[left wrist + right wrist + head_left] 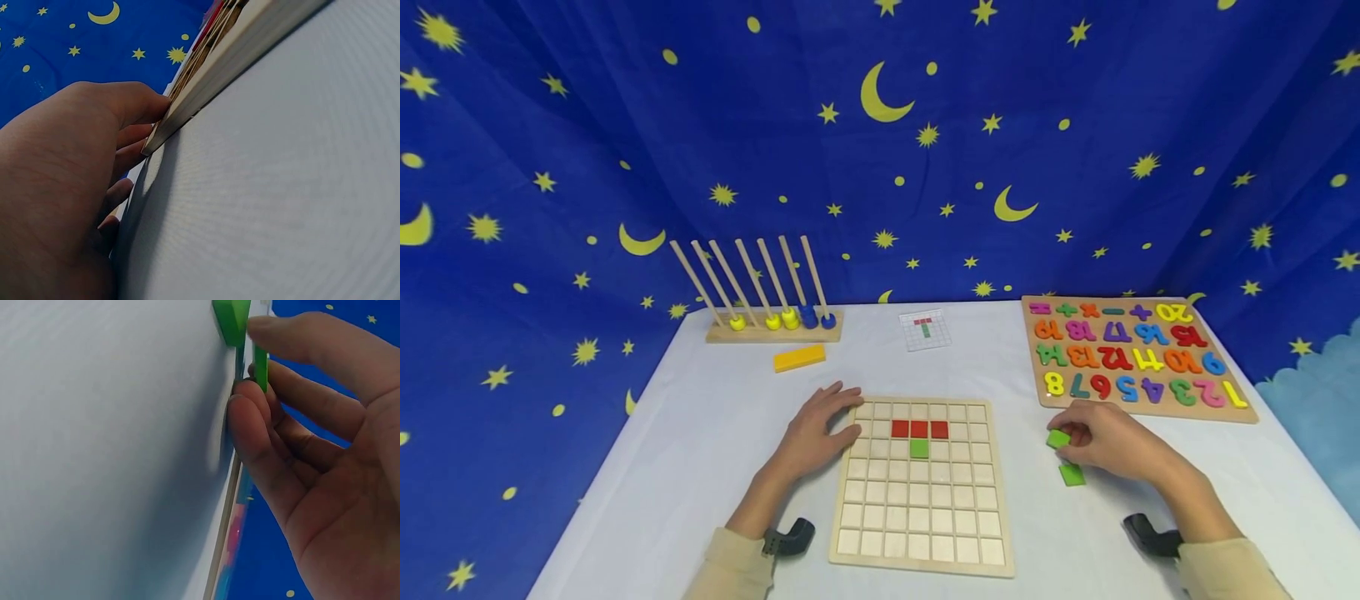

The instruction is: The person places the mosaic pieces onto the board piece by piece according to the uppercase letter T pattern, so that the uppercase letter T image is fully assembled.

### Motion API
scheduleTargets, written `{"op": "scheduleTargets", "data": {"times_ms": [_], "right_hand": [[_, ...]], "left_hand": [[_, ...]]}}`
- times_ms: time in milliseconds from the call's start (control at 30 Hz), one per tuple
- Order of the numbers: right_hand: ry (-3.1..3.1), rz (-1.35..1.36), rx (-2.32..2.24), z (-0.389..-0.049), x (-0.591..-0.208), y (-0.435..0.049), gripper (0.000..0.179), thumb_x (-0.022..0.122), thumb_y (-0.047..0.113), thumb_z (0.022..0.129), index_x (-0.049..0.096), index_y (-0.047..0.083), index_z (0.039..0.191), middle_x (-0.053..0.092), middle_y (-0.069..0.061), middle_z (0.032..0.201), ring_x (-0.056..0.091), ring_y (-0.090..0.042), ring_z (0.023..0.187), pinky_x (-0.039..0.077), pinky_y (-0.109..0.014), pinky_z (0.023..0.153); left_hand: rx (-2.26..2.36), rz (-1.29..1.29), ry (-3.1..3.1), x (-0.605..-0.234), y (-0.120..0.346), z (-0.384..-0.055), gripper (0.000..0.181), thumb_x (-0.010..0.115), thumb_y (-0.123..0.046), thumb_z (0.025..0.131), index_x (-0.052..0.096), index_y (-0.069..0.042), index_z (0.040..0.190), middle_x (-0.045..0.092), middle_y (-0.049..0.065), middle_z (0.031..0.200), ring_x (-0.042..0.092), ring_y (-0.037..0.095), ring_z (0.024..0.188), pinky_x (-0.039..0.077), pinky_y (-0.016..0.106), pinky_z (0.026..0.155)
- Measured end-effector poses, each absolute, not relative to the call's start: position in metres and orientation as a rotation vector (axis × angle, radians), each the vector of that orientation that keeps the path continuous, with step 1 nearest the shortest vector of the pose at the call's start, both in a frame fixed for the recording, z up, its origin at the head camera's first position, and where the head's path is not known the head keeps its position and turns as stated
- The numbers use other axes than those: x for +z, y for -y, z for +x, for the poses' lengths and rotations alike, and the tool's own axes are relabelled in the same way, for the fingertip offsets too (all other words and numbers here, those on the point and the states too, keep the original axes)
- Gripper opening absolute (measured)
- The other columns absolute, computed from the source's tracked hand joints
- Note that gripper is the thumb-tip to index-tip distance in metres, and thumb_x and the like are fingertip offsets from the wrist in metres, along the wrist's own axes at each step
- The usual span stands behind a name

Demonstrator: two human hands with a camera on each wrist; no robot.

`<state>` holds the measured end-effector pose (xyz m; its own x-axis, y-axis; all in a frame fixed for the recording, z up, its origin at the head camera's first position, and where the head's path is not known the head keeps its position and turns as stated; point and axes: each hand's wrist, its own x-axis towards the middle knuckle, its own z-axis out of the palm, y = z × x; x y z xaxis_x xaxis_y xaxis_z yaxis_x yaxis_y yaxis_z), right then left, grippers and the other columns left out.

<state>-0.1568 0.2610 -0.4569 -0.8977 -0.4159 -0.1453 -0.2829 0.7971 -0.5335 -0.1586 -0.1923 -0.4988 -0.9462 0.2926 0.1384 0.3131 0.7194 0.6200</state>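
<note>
A wooden grid board (837, 533) lies on the table with three red tiles (919, 429) in a row and a green tile (919, 448) below the middle one. My left hand (812, 429) rests at the board's upper left corner, its thumb touching the rim (206, 84) and its fingers fairly straight. My right hand (1108, 437), to the right of the board, pinches a green square tile (1057, 439) between thumb and fingers, just above the table. Another green tile (1072, 475) lies on the cloth close below that hand.
Behind the grid board lies a small clear pattern card (925, 331) showing red and green squares. A wooden peg stand (775, 329) with yellow and blue beads is at the back left, a yellow block (799, 358) before it. A number puzzle board (1138, 358) lies at the back right.
</note>
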Motion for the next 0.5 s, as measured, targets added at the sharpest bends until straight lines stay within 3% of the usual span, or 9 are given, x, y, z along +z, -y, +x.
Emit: {"op": "scheduleTargets", "data": {"times_ms": [300,500], "right_hand": [[-2.725,-0.597,-0.749,-0.1538,-0.4546,-0.2586,0.027,0.079,0.027,0.080,0.073,0.018,0.105,0.055,0.010,0.079,0.051,-0.011,0.071,0.046,-0.024,0.060],[-2.744,-0.599,-0.723,-0.1539,-0.4492,-0.2538,0.028,0.079,0.026,0.080,0.072,0.018,0.106,0.055,0.009,0.082,0.051,-0.012,0.072,0.045,-0.024,0.059]], "left_hand": [[-1.057,-0.533,2.872,-0.4984,0.1912,-0.1585,0.042,0.068,-0.034,0.090,0.060,-0.024,0.129,0.047,-0.013,0.141,0.027,0.015,0.140,0.017,0.043,0.116],[-1.055,-0.530,2.864,-0.4980,0.1932,-0.1575,0.042,0.067,-0.035,0.090,0.060,-0.025,0.130,0.048,-0.011,0.142,0.028,0.018,0.140,0.020,0.049,0.114]]}}
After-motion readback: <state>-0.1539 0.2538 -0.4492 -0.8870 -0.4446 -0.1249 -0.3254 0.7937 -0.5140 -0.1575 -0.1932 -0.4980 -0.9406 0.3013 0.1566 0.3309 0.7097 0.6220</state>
